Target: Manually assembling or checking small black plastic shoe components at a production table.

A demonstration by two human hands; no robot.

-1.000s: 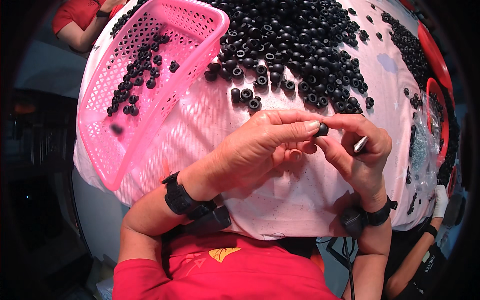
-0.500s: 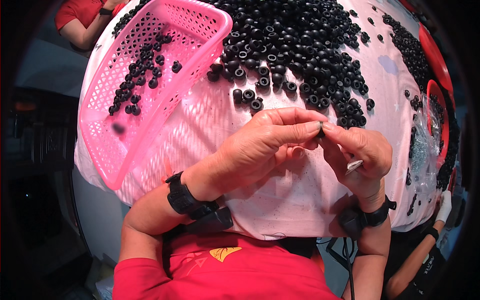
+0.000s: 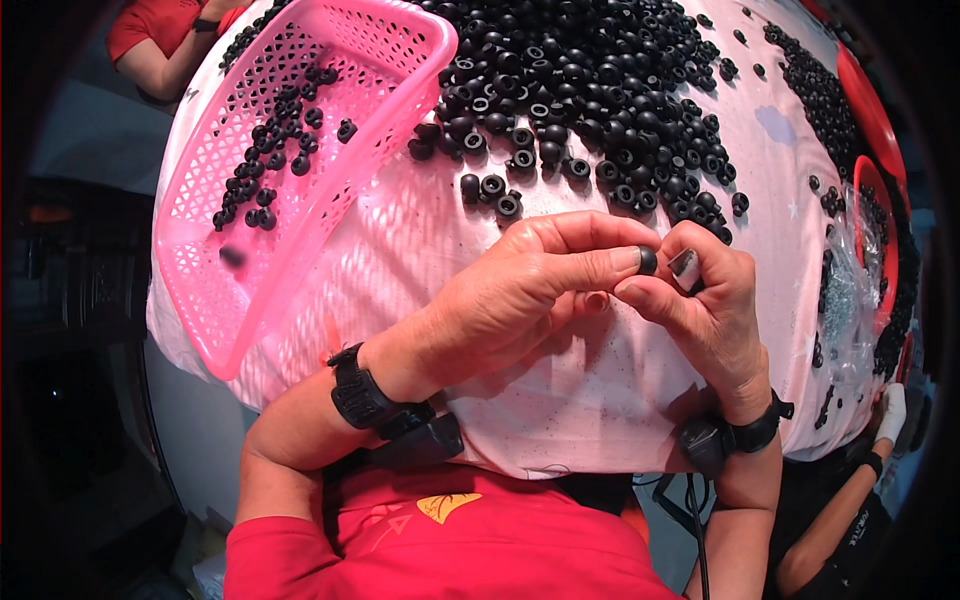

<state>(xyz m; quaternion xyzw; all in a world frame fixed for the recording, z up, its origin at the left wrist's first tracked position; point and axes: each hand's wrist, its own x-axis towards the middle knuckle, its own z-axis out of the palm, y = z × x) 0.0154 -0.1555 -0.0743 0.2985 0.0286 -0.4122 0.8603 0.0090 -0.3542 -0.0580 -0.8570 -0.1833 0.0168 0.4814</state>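
My left hand point(image 3: 545, 270) is closed, pinching a small black rounded part point(image 3: 648, 261) between thumb and fingertips. Close to it on the right, my right hand point(image 3: 705, 300) is curled, with a small flat piece, pale and dark-smudged point(image 3: 685, 268), held at its index finger. What this piece is I cannot make out. The right thumb tip is beside the black part; whether it touches is unclear. Both hands are above the pale pink cloth, in front of a big heap of similar black parts point(image 3: 610, 120).
On the left stands a pink perforated basket point(image 3: 300, 260) with black parts in it. Red trays point(image 3: 868, 110), a clear plastic bag point(image 3: 845, 290) and more black parts lie at the right. One person's arm point(image 3: 165, 55) shows far left, another's gloved hand point(image 3: 890, 412) at lower right.
My right hand has drawn slightly away from the left fingertips and turned, bringing the pale piece up near the black part. The black part now shows its rounded side. My left hand is nearly still.
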